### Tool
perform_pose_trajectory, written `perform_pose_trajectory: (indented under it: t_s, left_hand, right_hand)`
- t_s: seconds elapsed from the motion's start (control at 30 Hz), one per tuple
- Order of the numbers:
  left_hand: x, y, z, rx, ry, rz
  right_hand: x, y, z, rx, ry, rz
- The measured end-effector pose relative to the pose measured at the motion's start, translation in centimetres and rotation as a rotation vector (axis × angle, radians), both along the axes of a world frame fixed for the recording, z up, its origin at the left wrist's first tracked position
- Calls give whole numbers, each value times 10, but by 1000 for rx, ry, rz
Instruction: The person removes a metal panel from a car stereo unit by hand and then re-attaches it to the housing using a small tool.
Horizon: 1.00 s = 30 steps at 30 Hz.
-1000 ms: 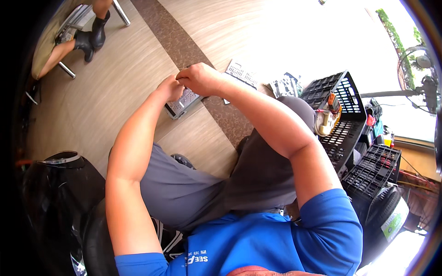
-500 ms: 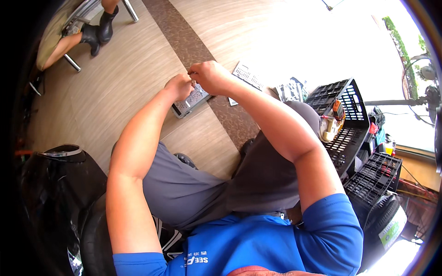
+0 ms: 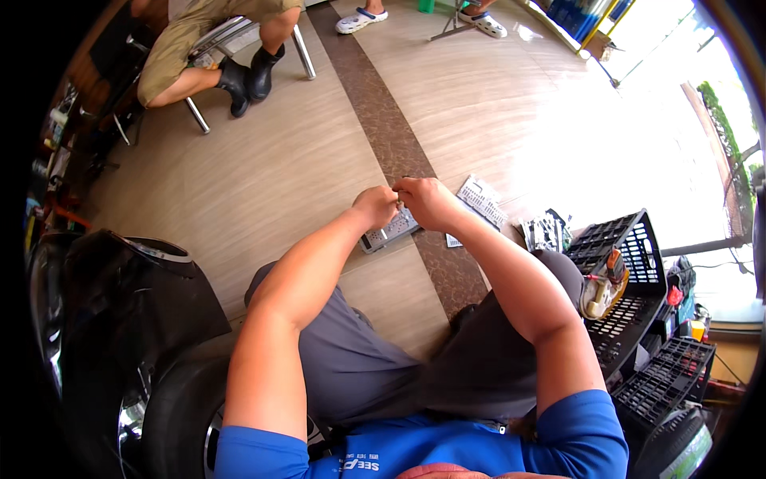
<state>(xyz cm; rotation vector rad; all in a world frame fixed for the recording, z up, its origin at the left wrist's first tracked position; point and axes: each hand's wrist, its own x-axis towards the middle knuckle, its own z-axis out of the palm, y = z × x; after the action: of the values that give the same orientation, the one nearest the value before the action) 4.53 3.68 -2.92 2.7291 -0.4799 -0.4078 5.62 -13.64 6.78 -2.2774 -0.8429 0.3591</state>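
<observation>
Both of my hands meet above a grey metal tray or case (image 3: pixel 391 231) on the floor, which they partly cover. My left hand (image 3: pixel 375 207) is closed, its fingertips pinched around something small. Against it, my right hand (image 3: pixel 427 199) has thumb and forefinger pressed together; a small dark bit shows at the fingertips, too small to name. Just right of my right hand lies a light grey case with slots (image 3: pixel 481 199), its lower part hidden by my forearm.
At right stands a black plastic crate (image 3: pixel 630 263) holding an orange and cream tool (image 3: pixel 604 291). Plastic-wrapped pieces (image 3: pixel 546 233) lie beside it. A black motorcycle part (image 3: pixel 144 295) fills the left. A seated person in black boots (image 3: pixel 259 73) and another in white clogs (image 3: pixel 361 20) are farther off.
My view has shifted, so the scene sits lower and further right and more of the far floor shows. My hands stay together over the grey case.
</observation>
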Motion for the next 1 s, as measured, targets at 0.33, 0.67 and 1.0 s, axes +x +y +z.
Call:
perform_pose_trajectory:
  t_s: [0.33,0.67,1.0]
  left_hand:
    - [-7,-16,29,1,100,37]
    - [-9,-11,27,64,63,10]
    - [-8,-12,12,62,-28,9]
  right_hand:
    - [-3,-12,-1,0,-4,-17]
    - [-2,-7,2,-34,-26,-44]
    - [3,-8,3,18,-86,-98]
